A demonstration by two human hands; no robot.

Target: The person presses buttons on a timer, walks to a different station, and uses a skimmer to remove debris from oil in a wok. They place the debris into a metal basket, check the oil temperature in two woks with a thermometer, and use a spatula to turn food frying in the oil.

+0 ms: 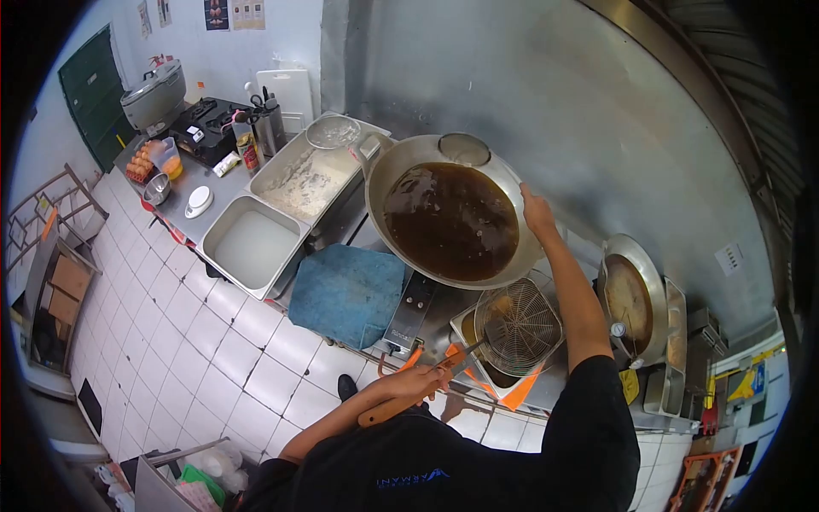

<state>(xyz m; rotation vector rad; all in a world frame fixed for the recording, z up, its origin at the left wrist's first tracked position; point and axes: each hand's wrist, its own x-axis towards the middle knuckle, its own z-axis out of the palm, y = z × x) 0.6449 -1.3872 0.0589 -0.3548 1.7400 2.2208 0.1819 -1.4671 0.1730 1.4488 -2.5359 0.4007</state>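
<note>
A large metal wok (380, 192) holds dark brown oil (452, 222). My right hand (537, 210) is closed at its right side, where a handle would be; the fingers hide the gripped part. My left hand (414, 384) wraps round the wooden handle of a spider skimmer (522, 328), low in front of my body. The skimmer's round wire basket sits over a rectangular metal container (463, 327) with brown contents, just below the wok. A small round strainer (465, 149) rests at the wok's far rim.
Left of the wok are a tray of flour (299, 183), a pan of cloudy liquid (252, 243) and a blue cloth (345, 294). An orange cloth (518, 391) lies by the container. A second wok (636, 299) with a thermometer stands at right.
</note>
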